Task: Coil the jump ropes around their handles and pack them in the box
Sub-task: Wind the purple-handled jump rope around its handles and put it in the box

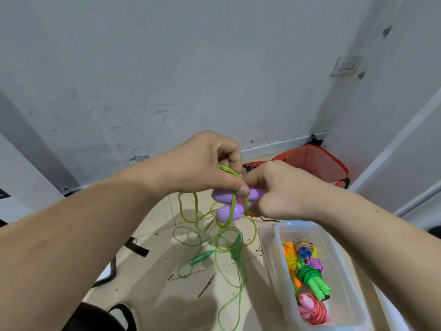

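Left hand (202,163): fingers curled, thumb tip pressing a loop of the translucent yellow-green plastic rope (228,170) onto the pair of rounded lilac plastic handles (225,215)
Right hand (281,189): fingers curled in towards the palm, gripping the right end of the upper lilac handle; the fingertips are hidden behind the hand
Lilac handles: held side by side in the air between the two hands, with a few turns of the yellow-green rope round their middle
Yellow-green rope: the rest hangs from the handles and lies in loose loops on the beige tiled floor (155,283)
Slim green-handled jump rope (200,258): on the floor below the hands, its cord mixed in with the hanging loops; I cannot tell which loop belongs to which
Clear rectangular plastic box (267,256): on the floor at lower right, under the right forearm, open at the top
In the box: coiled rope bundles, namely an orange-and-yellow bundle (290,259), a blue-handled bundle (303,253), a small purple braided bundle (315,263), a bright green bundle (315,280) and a pink-red bundle (312,309)
Behind the hands: a red mesh bag (317,161) against the grey wall
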The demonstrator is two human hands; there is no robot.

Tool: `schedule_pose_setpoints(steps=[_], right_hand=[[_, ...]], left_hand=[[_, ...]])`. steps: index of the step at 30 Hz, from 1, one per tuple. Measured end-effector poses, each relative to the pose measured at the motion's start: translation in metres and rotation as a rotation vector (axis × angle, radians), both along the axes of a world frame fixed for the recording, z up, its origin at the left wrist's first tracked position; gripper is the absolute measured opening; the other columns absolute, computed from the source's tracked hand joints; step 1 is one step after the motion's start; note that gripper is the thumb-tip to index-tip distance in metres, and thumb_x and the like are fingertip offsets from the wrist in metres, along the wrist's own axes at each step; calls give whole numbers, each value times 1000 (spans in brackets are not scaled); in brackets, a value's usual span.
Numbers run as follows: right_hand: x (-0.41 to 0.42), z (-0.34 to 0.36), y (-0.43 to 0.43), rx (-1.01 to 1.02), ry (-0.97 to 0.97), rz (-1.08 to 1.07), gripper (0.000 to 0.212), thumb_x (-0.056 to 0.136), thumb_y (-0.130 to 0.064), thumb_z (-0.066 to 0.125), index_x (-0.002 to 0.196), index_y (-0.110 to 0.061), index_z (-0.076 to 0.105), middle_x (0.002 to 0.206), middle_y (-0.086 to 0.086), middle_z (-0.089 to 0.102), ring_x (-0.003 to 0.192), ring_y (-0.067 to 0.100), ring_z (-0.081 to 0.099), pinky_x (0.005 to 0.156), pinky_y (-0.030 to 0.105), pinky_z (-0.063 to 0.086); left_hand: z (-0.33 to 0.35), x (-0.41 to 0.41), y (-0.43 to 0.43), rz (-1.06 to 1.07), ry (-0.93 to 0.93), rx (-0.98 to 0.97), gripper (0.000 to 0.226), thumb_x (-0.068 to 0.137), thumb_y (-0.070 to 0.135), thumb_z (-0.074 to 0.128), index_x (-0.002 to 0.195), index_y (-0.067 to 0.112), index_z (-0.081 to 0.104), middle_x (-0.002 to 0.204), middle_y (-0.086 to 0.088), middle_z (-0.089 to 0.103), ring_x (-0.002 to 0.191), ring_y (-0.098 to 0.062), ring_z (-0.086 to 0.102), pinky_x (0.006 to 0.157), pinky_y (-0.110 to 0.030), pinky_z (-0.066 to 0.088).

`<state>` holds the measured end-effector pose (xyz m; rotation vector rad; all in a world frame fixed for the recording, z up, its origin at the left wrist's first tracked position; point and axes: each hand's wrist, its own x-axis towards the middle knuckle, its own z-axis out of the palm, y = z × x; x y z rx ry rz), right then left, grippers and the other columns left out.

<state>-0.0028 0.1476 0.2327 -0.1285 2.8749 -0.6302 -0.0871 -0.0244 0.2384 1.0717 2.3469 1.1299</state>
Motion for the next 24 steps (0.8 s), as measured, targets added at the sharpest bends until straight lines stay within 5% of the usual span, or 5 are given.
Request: schedule_pose_setpoints(steps=[6, 12, 17, 20, 24], right_hand=[[3, 13, 3, -209, 55, 36, 14, 73, -14, 67, 71, -6, 55, 57, 1, 42, 55, 16, 35, 53, 37, 31], [10, 21, -2, -680, 90, -54, 38, 65, -11, 71, 96, -22, 52, 58, 9, 63, 46, 17, 46, 48, 25, 35], [9, 26, -1, -1020, 140, -214, 50, 71, 12, 74, 110, -13, 56, 58, 24, 62, 40, 18, 35, 43, 17, 28], [4, 20, 5, -1079, 149, -385, 36, 83, 13, 69, 107, -13, 59, 61, 24, 63, 49, 22, 38, 48, 19, 26], [2, 14, 20, -1063, 211, -573, 26, 87, 1, 72, 106, -10, 57, 63, 6, 70, 49, 22, 41, 41, 16, 28]], left_hand=[[-5, -10, -9, -28, -573, 222, 17, 87, 22, 71, 98, 9, 69, 88, -4, 73, 79, -12, 67, 69, -21, 53], [-13, -15, -10, -49, -828, 287, 12, 84, 9, 72, 95, 8, 73, 85, -3, 66, 82, -20, 57, 67, -29, 44], [-21, 0, 13, 2, -781, 377, 34, 79, 3, 62, 111, -5, 65, 76, -12, 42, 54, -10, 30, 51, -26, 18], [-32, 10, 30, 185, -738, 354, 16, 95, 14, 55, 95, 5, 67, 68, -12, 48, 49, -13, 29, 47, -24, 24], [-34, 16, 35, 243, -612, 153, 43, 103, 44, 51, 78, 15, 70, 56, -6, 55, 44, -17, 43, 45, -25, 38]])
